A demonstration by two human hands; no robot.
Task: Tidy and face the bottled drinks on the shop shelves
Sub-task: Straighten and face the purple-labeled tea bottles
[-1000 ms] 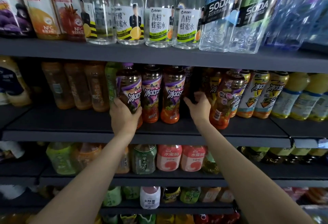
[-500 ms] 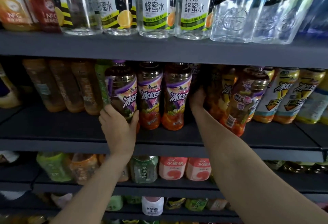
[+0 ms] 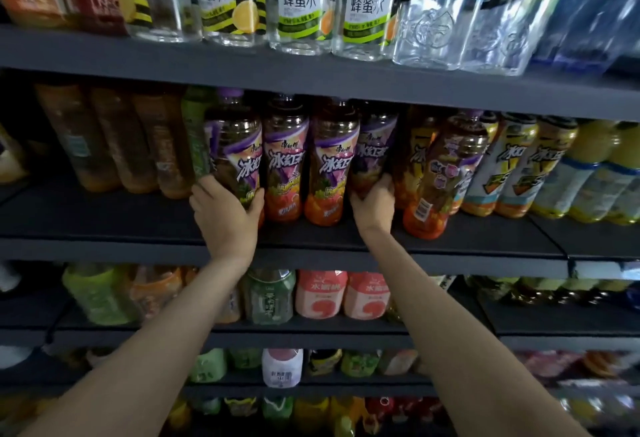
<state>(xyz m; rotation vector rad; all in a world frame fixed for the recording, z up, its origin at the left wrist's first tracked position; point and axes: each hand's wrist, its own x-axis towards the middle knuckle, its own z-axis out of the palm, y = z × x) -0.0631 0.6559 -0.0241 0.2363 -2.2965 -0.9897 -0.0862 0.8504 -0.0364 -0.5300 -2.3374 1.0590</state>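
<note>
Hands work the middle shelf [image 3: 311,246] at the centre of the frame: the left hand [image 3: 227,213] wraps its fingers round the base of the leftmost purple-label tea bottle [image 3: 233,156], while the right hand [image 3: 374,208] grips the low end of a fourth bottle [image 3: 375,156], set further back than the two faced bottles [image 3: 311,166] between. To do it well, I judge each bottle should be drawn level with that pair and twisted label-forward, kept upright, without knocking the turned bottle [image 3: 446,173] just right.
</note>
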